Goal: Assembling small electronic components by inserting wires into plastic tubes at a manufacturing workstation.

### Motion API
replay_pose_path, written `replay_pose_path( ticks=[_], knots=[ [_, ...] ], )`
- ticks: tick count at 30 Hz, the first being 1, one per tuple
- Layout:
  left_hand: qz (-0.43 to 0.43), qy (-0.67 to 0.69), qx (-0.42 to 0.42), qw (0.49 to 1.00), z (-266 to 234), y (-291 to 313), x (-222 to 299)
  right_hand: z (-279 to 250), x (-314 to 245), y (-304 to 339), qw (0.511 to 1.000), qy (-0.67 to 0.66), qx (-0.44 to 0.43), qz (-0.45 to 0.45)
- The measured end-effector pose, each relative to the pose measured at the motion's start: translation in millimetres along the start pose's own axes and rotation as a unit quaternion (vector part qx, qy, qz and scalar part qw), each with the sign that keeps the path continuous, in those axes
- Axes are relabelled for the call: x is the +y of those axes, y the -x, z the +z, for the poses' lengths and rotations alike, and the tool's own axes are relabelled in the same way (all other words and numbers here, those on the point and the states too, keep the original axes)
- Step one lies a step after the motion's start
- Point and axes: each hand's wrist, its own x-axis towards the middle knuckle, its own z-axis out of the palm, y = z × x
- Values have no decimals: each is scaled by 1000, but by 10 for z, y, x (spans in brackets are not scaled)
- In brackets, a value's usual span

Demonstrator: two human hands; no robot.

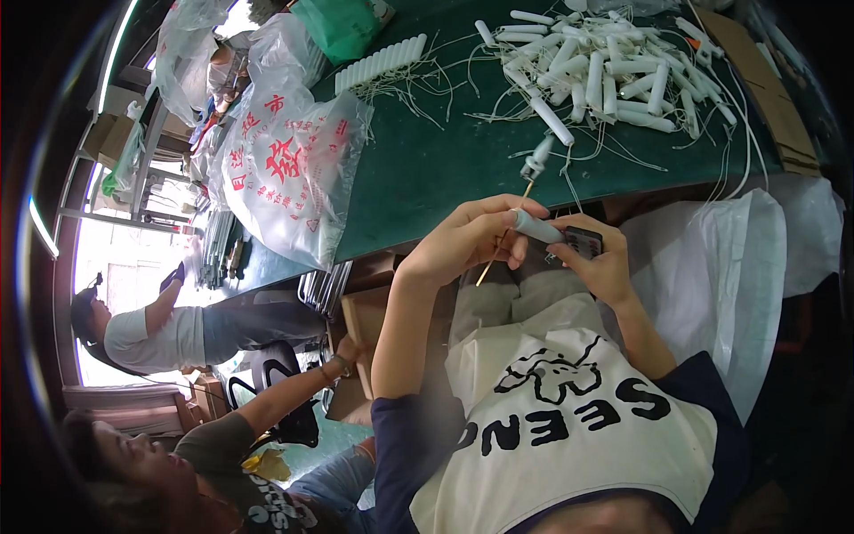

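My left hand is closed, its thumb and fingers pinching a short white tube just past the table's near edge. A thin brass-coloured rod passes by the same fingers. Close to the rod's upper end, on the table, is a whitish fitting; whether they are joined I cannot tell. Closed too, my right hand holds a small black rectangular block, its thumb at the tube's lower end. Part of the block is hidden by the fingers.
A heap of white tubes with thin wires covers the far right of the green table. A neat row of tubes lies left of it. A printed plastic bag stands further left. Two people are on my left.
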Motion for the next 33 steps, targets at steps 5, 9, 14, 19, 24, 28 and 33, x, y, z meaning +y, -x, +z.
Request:
replay_pose_path(
  ticks=[5,9,14,19,24,28,33],
  knots=[
    [-2,-42,-25,999,-15,-108,-93,-70,63,31,998,-38,3,57],
    [-1,-59,6,998,57,-99,-118,-95,120,64,996,-56,43,57],
    [35,-79,69,994,7,-14,-39,-208,223,71,985,-117,119,40],
    [83,-35,65,994,-111,127,46,-236,260,74,986,-150,0,76],
    [87,-7,86,992,-210,286,87,-169,247,67,982,-158,-76,68],
    [84,-55,161,982,-93,417,83,-71,182,60,984,-124,-113,53],
    [68,-63,143,985,-233,375,42,-70,157,45,976,-80,-191,68]
  ],
)
